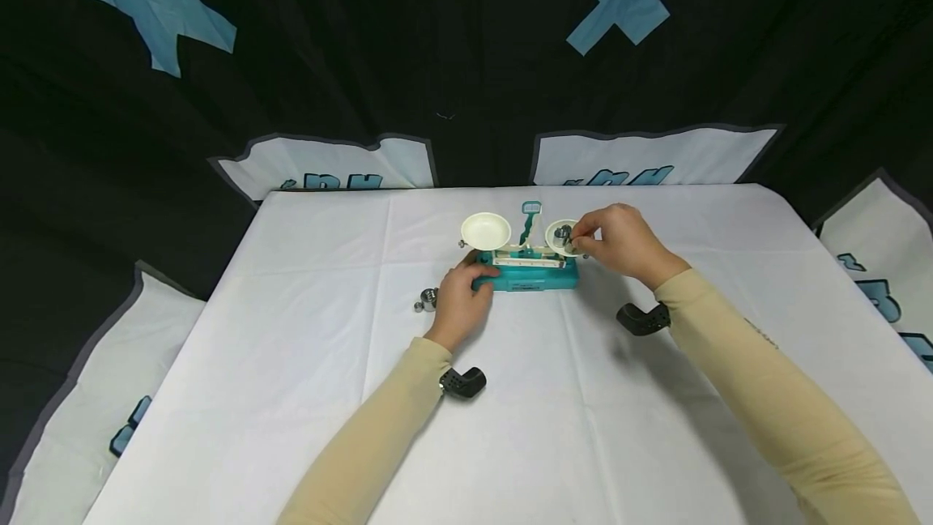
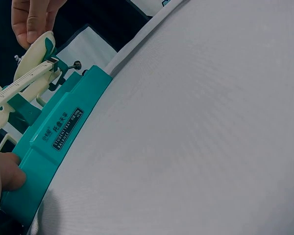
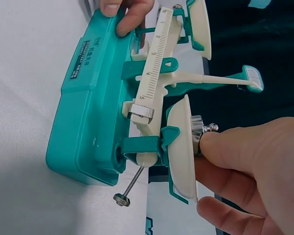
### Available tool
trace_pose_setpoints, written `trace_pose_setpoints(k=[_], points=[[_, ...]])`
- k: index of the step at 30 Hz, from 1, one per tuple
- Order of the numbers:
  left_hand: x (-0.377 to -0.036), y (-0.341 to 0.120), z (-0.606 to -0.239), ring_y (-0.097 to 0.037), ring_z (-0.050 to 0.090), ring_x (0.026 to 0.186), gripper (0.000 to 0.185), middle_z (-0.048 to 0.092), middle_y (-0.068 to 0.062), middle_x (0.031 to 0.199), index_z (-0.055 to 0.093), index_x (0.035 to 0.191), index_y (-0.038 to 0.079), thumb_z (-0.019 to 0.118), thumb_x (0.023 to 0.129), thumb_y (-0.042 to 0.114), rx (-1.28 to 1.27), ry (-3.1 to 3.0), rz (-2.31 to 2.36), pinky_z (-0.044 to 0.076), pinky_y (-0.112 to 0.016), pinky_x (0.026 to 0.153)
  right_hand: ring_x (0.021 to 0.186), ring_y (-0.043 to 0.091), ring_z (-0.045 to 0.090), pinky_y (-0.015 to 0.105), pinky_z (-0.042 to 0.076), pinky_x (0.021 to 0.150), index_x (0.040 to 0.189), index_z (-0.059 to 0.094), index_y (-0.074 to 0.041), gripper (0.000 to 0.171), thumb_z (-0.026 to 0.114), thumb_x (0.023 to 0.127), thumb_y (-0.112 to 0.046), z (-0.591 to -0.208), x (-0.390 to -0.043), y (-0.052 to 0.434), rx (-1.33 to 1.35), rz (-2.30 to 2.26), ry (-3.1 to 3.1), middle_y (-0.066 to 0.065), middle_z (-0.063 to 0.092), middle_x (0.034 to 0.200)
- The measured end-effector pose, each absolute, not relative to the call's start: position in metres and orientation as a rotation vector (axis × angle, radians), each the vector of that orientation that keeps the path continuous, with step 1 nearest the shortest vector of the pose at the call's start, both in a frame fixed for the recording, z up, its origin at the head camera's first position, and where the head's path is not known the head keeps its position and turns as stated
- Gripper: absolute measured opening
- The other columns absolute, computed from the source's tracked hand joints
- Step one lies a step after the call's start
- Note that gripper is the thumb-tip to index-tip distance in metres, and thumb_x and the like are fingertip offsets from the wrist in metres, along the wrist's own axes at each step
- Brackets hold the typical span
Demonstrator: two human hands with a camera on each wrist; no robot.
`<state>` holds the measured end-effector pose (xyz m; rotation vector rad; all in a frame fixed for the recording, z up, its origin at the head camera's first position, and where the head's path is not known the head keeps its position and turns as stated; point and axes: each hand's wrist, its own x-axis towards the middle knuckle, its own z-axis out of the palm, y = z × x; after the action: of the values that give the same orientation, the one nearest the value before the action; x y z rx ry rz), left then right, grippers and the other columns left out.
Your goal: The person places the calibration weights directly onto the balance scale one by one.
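Note:
A teal tray balance [image 1: 526, 277] with cream pans stands on the white table. My left hand [image 1: 462, 300] grips the left end of its base, thumb on the front side. At the right pan [image 3: 180, 147], my right hand [image 1: 619, 240] pinches a small metal weight with thumb and fingertips; the fingers partly hide it. Another silver weight [image 3: 196, 123] sits on that pan beside the fingertips. The left pan [image 1: 485, 230] holds nothing. Along the white scale beam [image 3: 154, 63], a silver slider [image 3: 141, 112] sits near the right end.
Several loose metal weights [image 1: 428, 297] stand on the table just left of my left hand. The white tablecloth [image 1: 306, 363] spreads around the balance, and its far edge lies a little behind it. Dark curtains [image 1: 474, 63] hang beyond the table.

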<state>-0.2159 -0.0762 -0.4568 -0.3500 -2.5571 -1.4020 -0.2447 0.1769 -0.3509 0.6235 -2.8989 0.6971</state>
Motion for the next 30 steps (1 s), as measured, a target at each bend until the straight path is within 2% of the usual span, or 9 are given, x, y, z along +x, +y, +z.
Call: trace_pose_setpoints(k=[5,11,30], points=[[-0.2161,-0.0758,-0.4562,-0.039,0.050,0.142,0.023,0.054,-0.025,0.149,0.076,0.106,0.001,0.059,0.091,-0.002,-0.350,-2.556,-1.396,0.029,-0.063,0.121,0.090,0.031,0.070,0.060,0.040,0.108,0.094,0.079,0.000,0.009,0.072,0.089,-0.004,-0.3500,-0.2448,0.1746,0.648,0.599,-2.863,0.015,0.079,0.092],[-0.2168,-0.0761,-0.4571,-0.040,0.050,0.142,0.023,0.054,-0.025,0.149,0.076,0.107,0.001,0.059,0.091,-0.002,-0.350,-2.557,-1.384,0.030,-0.062,0.122,0.094,0.034,0.070,0.072,0.029,0.115,0.092,0.079,0.000,0.010,0.071,0.088,-0.004,-0.3495,-0.2453,0.1709,0.643,0.510,-2.850,0.016,0.079,0.092],[-0.2164,-0.0765,-0.4580,-0.040,0.050,0.142,0.022,0.053,-0.026,0.149,0.076,0.105,0.001,0.059,0.092,-0.001,-0.356,-2.561,-1.385,0.030,-0.063,0.121,0.096,0.035,0.070,0.070,0.027,0.118,0.097,0.079,0.001,0.012,0.072,0.089,-0.005,-0.3518,-0.2422,0.1700,0.580,0.602,-2.843,0.018,0.078,0.095]])
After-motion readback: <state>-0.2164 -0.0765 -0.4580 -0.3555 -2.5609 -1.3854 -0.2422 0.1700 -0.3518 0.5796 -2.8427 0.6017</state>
